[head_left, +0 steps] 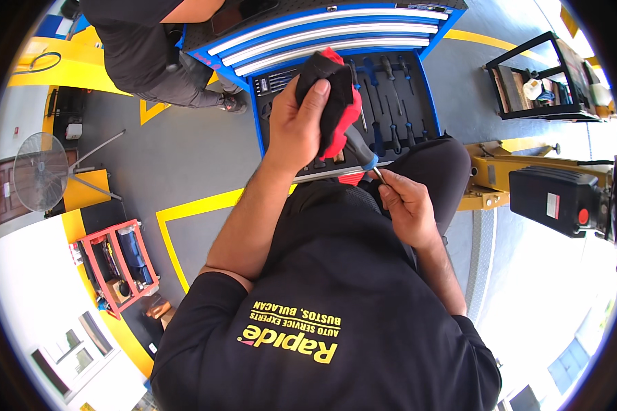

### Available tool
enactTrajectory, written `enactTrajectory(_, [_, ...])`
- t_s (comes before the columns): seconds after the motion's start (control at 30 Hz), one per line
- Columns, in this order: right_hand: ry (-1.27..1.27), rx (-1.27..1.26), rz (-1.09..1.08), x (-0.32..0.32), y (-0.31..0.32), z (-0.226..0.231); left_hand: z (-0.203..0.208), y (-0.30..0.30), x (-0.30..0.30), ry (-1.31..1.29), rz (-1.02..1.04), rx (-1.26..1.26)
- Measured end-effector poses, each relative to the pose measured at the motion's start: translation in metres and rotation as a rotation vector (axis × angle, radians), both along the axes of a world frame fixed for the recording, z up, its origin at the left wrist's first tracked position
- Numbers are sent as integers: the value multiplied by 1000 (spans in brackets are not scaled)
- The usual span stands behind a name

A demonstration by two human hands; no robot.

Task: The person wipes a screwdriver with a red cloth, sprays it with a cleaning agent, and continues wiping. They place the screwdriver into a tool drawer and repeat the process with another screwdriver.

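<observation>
Your left hand [296, 127], upper centre of the frame, grips a bunched black-and-red cloth [334, 103], thumb pressed over its black side. Your right hand [410, 205], right of centre and lower, pinches the metal shaft of a screwdriver [361, 149] between thumb and fingers. The screwdriver sits near the centre, tilted, its grey-and-blue handle pointing up and left, the upper end meeting the cloth; how far the cloth wraps it, you cannot tell from here. Behind both hands, an open drawer [258, 127] with blue sides juts from a blue tool chest [363, 24] at top centre. More screwdrivers [394, 130] lie in its dark liner, right of the cloth, mostly lengthwise. Silver strips run across the closed drawers above. Your dark-clad knee [435, 164] stands beside the drawer's lower right corner. Upper left: another person [127, 51] in dark clothes, close to the chest. Far left: a round fan [41, 171], with a red rack [151, 284] of assorted items below it. Upper right: a black-framed shelf [511, 118], loaded. Below that, a black box [554, 198] beside yellow metalwork [485, 175]. Yellow lines [206, 203] cross the grey floor, left of centre.
</observation>
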State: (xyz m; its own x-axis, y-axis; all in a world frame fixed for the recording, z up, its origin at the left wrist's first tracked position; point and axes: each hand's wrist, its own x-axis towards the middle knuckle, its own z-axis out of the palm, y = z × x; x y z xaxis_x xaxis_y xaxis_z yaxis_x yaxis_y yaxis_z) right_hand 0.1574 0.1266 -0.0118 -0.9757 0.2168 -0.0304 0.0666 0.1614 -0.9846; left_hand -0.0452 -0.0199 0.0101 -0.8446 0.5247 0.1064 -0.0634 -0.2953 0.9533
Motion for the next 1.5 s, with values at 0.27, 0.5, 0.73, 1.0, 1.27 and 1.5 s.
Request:
enactTrajectory(0.27, [-113, -399, 106, 3, 9, 0, -2, 1, 1, -519, -70, 319])
enactTrajectory(0.5, [-217, -493, 156, 7, 14, 7, -10, 1, 5, -331, -65, 343])
enactTrajectory(0.73, [-211, -248, 18, 7, 3, 7, -10, 1, 6, 179, 25, -136])
enactTrajectory(1.0, [-154, -279, 2, 11, 12, 4, 7, 4, -8, -530, -194, 442])
enactTrajectory(1.27, [-201, -336, 42, 7, 10, 6, -6, 9, 14, 295, -53, -32])
enactTrajectory(1.5, [-241, -425, 96, 10, 10, 8, 0, 16, 7, 32, 12, -25])
